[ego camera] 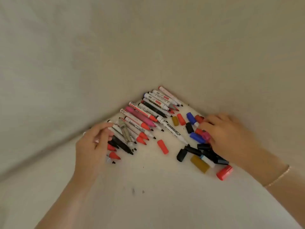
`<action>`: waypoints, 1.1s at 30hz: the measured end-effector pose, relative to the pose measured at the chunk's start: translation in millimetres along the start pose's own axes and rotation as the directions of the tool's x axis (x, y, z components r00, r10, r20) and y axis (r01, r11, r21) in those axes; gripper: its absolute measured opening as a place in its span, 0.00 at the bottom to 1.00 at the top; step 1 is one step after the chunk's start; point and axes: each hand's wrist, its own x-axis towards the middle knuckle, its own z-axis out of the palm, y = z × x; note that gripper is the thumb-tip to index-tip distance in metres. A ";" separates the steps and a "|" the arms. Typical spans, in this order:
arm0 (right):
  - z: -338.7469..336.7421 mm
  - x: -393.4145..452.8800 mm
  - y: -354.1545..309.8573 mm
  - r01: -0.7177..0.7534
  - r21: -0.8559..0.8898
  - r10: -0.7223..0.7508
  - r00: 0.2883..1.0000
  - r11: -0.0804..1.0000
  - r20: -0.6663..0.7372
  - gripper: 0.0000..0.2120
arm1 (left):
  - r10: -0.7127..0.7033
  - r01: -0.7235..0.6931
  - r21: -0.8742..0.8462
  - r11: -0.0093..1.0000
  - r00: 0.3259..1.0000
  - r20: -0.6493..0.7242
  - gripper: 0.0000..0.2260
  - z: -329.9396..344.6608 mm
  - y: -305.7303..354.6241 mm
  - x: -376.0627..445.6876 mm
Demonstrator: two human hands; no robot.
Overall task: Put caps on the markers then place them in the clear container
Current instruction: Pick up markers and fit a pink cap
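Red, and nearest of all the loose pieces, a big cap (224, 172) lies toward the near right edge of the pale surface (148, 195), with an ochre cap (199, 163) and a cluster of black caps (203, 152) just beyond it. A lone red cap (162, 146) sits between the two groups, apart from both.

The right hand (226, 134) rests palm down over the cap pile, fingers curled among a pink cap (206, 136) and blue caps (196, 137); whether it has actually pinched one I cannot tell, since the fingertips are buried in the pile. The left hand (94, 142) is at the near end of the markers (142, 123), fingers bent and touching the barrels (115, 129) at their butt ends, though a firm hold on any one is not shown.

All the markers lie side by side in a fan reaching back to the far corner where the surface meets the walls (82, 63). Their long axes run from far left to near right, bare tips pointing toward the caps. So each cap should travel leftward along that axis onto a tip; the right hand is nearer the caps, the left nearer the barrels.

No clear container is in view.
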 end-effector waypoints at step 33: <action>34.5 58.0 -71.4 -0.125 0.935 0.452 0.891 0.331 -0.041 0.08 | 0.293 -0.880 0.463 0.106 0.473 0.831 0.10 72.3 33.8 85.6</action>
